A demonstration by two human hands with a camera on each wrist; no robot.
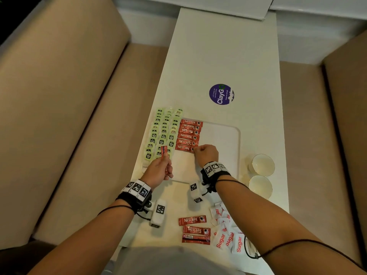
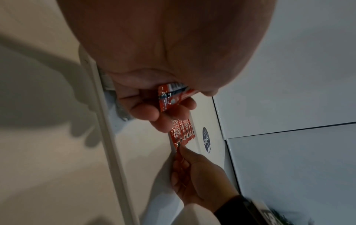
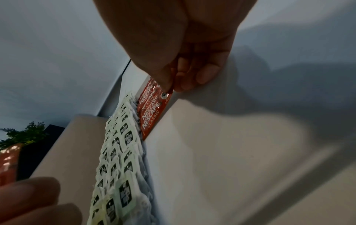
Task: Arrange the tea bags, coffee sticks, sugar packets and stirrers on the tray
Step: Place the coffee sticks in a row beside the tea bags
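A white tray [image 1: 228,139] holds several green tea bags [image 1: 162,133] in rows on its left side. Beside them lie several red coffee sticks [image 1: 188,133] in a column. My right hand [image 1: 204,153] pinches the right end of the nearest stick of that column [image 1: 184,148], which lies flat on the tray; the same pinch shows in the right wrist view [image 3: 167,91]. My left hand [image 1: 160,169] grips a red coffee stick [image 1: 164,153] upright over the tray's near left corner, seen in the left wrist view [image 2: 171,97].
Three more coffee sticks [image 1: 195,229] lie on the white table [image 1: 228,56] near me, next to a heap of white sugar packets [image 1: 228,233]. Two white cups [image 1: 261,175] stand right of the tray. A purple round sticker [image 1: 221,94] lies beyond it. Beige sofas flank the table.
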